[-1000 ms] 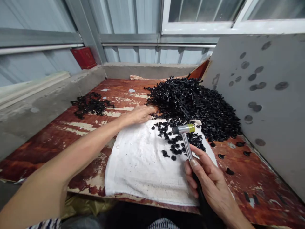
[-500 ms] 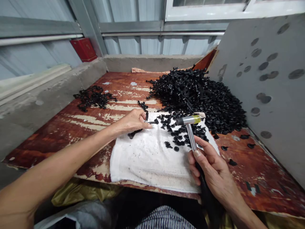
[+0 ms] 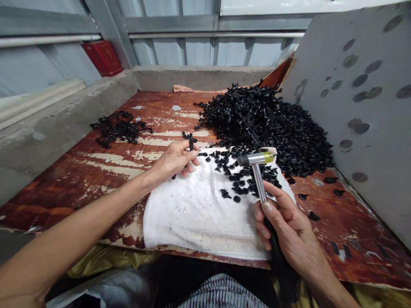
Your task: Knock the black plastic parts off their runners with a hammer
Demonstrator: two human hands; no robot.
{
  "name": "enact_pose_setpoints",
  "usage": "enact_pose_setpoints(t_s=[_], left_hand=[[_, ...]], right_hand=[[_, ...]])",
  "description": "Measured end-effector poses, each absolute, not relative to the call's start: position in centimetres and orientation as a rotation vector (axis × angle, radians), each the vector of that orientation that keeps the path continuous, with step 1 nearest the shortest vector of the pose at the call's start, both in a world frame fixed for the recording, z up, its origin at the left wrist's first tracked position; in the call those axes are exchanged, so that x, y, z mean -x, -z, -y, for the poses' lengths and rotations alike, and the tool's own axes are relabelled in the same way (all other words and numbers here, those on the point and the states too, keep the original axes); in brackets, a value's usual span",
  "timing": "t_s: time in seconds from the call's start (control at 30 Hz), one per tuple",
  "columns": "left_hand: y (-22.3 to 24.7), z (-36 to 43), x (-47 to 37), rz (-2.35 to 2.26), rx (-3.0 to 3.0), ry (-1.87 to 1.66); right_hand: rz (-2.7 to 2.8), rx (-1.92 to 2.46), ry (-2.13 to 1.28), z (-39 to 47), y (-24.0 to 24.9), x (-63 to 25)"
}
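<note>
My left hand (image 3: pixel 176 160) is closed on a black branched strip (image 3: pixel 192 144), which sticks up past the fingers at the far left edge of a white cloth (image 3: pixel 199 220). In my right hand (image 3: pixel 287 220) is a small mallet (image 3: pixel 258 175), gripped by its dark handle, with one black face and one yellow face. Its metal head is raised over the right part of the cloth. Small black plug-like pieces (image 3: pixel 236 199) with round discs lie scattered on the cloth between my hands.
A large heap of black parts (image 3: pixel 257 115) fills the back right of the worn red-brown table (image 3: pixel 109 179). Black branched strips (image 3: pixel 117 128) form a smaller pile at left. A spotted grey panel (image 3: pixel 359 107) borders the right side; a red box (image 3: pixel 104 57) rests on the ledge behind.
My left hand has shifted slightly left and turned, and the black strip now points upward from its fingers. The right hand holds the mallet in nearly the same place. The view has tilted slightly.
</note>
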State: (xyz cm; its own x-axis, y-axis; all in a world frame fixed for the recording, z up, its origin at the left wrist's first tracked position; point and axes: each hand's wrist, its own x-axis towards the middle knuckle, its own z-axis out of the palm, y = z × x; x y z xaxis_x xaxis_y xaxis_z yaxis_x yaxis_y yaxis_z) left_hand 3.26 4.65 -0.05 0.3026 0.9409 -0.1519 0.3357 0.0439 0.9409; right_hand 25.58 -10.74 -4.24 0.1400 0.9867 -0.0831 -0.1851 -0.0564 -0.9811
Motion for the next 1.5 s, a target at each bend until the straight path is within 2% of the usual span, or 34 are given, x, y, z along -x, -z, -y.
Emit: enact_pose_setpoints(t_s=[0.1, 0.27, 0.67, 0.9, 1.13, 1.27, 1.5], left_hand=[[0.0, -4.3, -2.9, -1.295, -1.973, -0.665], [0.1, -3.5, -2.0, -1.245, -2.414, -0.28], [0.6, -5.0, -2.7, -1.38, -2.233, -0.175], [-0.8, -5.2, -3.2, -1.28, -1.962, -0.333], [0.1, -4.7, -3.7, -1.42, -2.224, -0.258], [0.5, -4.7, -4.2, -1.409, -2.167, -0.168], [0.5, -4.6, -3.4, -1.329, -2.273, -0.394]], right_hand=[[0.938, 1.185, -1.226, 10.8, 4.3, -25.6], [0.937, 1.189, -1.222, 10.8, 4.4, -25.6], [0.945, 1.168, -1.194, 10.8, 4.4, -25.6], [0.928, 1.174, -1.204, 10.8, 4.5, -25.7], [0.93, 1.153, -1.213, 10.9, 4.5, -25.7], [0.912, 1.131, -1.223, 10.9, 4.6, -25.8], [0.902, 1.17, -1.215, 11.0, 4.8, -25.9]])
